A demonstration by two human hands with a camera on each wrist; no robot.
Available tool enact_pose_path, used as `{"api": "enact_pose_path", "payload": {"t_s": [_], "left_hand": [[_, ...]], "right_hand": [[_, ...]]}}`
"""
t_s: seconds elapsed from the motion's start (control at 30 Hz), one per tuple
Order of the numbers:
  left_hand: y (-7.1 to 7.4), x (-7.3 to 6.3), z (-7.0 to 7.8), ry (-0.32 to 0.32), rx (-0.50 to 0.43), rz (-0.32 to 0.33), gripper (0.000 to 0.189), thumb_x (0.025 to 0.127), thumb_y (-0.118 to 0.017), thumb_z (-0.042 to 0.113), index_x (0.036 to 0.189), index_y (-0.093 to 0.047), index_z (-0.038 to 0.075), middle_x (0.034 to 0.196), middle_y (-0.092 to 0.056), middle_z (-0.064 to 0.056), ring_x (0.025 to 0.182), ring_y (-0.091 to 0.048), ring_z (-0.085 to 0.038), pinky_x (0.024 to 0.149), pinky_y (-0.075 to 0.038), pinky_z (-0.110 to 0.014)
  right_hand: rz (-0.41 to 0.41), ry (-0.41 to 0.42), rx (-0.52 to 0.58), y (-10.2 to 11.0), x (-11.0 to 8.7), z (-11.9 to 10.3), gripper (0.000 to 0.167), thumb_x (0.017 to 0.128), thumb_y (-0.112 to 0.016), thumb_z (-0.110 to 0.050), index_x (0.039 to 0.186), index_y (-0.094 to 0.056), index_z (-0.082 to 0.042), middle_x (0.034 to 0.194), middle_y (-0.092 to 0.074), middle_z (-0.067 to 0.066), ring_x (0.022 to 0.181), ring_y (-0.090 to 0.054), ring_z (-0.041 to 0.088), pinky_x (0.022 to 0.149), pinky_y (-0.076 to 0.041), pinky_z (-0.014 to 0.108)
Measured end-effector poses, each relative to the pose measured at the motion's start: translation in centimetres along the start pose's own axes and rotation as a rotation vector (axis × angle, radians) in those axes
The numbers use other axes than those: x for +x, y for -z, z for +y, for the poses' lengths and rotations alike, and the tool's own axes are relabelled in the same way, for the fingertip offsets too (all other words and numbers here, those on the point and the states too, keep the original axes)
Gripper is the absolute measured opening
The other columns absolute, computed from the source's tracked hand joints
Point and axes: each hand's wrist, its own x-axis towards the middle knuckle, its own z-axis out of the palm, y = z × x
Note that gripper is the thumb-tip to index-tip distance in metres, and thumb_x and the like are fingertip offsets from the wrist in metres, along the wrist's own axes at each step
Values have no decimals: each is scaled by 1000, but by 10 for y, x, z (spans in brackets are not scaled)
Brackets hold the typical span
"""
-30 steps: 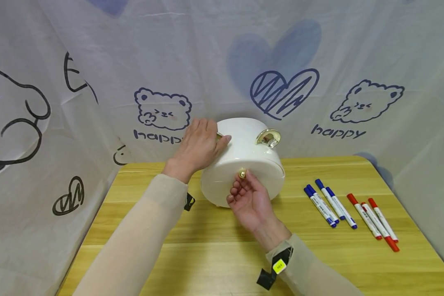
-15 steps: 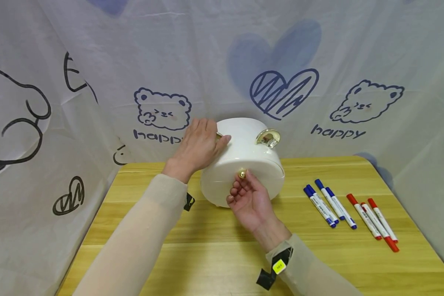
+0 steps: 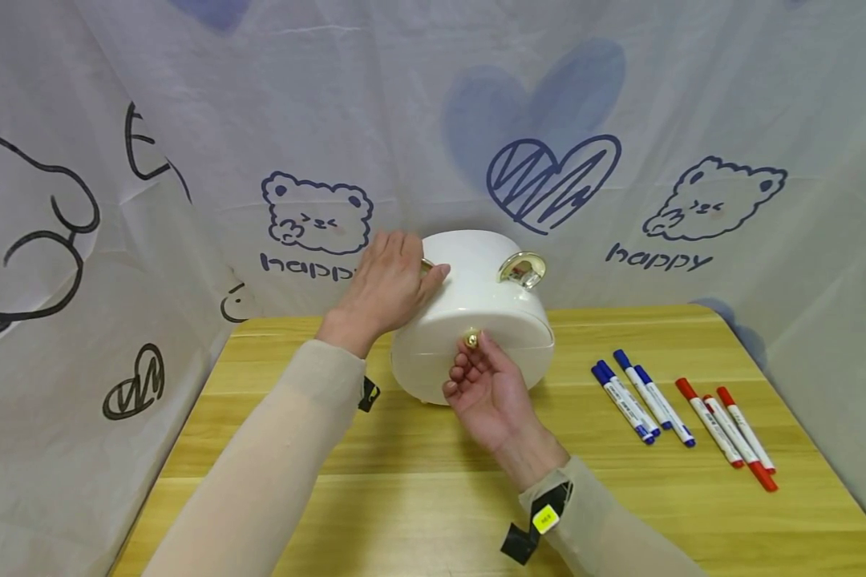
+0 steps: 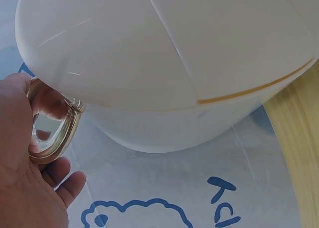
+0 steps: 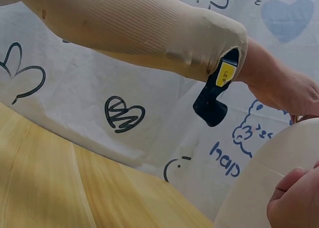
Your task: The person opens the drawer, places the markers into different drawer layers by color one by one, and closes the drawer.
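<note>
A white, round, pot-shaped container with gold handles stands at the table's far edge, its flat round face turned toward me. My left hand holds the left gold handle, its fingers curled around it in the left wrist view. The right gold handle is untouched. At the middle of the face, the thumb and fingers of my right hand pinch a small gold knob. A thin seam crosses the face. In the right wrist view my right hand is cut off and the knob is hidden.
Several blue-capped markers lie right of the container on the wooden table. Three red-capped markers lie further right. A printed cloth hangs close behind the container and along both sides.
</note>
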Motion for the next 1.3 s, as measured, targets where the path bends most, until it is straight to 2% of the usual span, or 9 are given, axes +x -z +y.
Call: {"api": "enact_pose_path", "payload": {"t_s": [0.3, 0.5, 0.8, 1.0, 1.3], "left_hand": [[-2, 0, 0, -1, 11, 12, 41, 110, -50, 45, 103, -47, 5, 98, -46, -12, 98, -42, -32, 97, -35, -45], [-2, 1, 2, 6, -8, 14, 42, 110, -51, 45, 105, -47, 4, 99, -47, -13, 101, -42, -33, 95, -36, -45], [-2, 1, 1, 28, -42, 10, 40, 110, -51, 45, 101, -45, 6, 96, -45, -12, 99, -40, -32, 93, -35, -44], [-2, 0, 1, 33, -63, 16, 40, 110, -52, 44, 99, -45, 7, 96, -46, -12, 100, -41, -32, 92, -36, -44], [-2, 0, 1, 42, -80, 12, 39, 110, -52, 44, 100, -44, 8, 98, -47, -12, 103, -41, -33, 93, -36, -44]], "right_hand": [[-13, -44, 35, 6, -4, 0, 36, 106, -60, -47, 97, -71, -14, 91, -64, -3, 84, -53, 12, 79, -42, 26], [-19, -83, 96, 22, -13, 0, 43, 108, -53, -50, 94, -69, -13, 90, -61, -2, 83, -52, 13, 80, -42, 27], [12, -94, 141, 47, -20, 4, 42, 109, -51, -50, 98, -64, -12, 91, -60, -1, 86, -52, 14, 82, -41, 27], [32, -149, 132, 58, -16, 14, 38, 109, -48, -48, 106, -58, -11, 99, -57, 0, 93, -48, 15, 89, -39, 29], [1, -172, 173, 55, 1, 23, 37, 105, -55, -46, 115, -52, -10, 110, -53, 2, 102, -49, 16, 96, -41, 29]]}}
